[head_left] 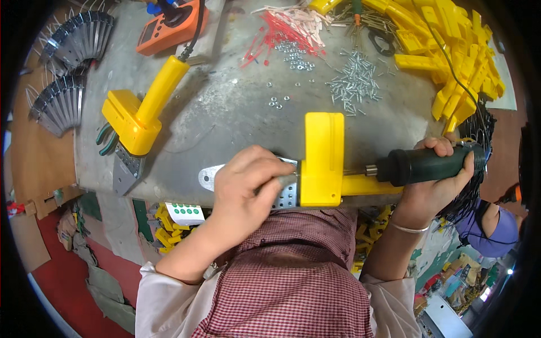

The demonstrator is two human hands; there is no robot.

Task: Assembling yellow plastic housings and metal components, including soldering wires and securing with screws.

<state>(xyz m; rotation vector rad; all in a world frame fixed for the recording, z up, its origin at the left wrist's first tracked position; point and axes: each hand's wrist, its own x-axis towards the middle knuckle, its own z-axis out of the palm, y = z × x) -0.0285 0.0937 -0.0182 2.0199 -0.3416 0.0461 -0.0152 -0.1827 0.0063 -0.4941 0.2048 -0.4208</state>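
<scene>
A yellow plastic tool housing (322, 158) with a handle lies at the front edge of the table before me. From its left side sticks out a perforated metal plate (209, 178) with a rounded end. My left hand (248, 188) is closed over this plate, thumb and forefinger pinched against it beside the housing; anything small between them is hidden. In my right hand (437, 188) is a dark green electric screwdriver (414, 166), held level. Its thin bit points left and meets the right side of the housing, above the yellow handle.
Screws (354, 81), nuts (296, 56) and red and white strips (290, 28) lie in heaps at the back. Yellow housings (465, 62) pile up far right. A corded yellow tool (135, 121), pliers (106, 139), an orange meter (169, 28) and metal blades (59, 101) are left.
</scene>
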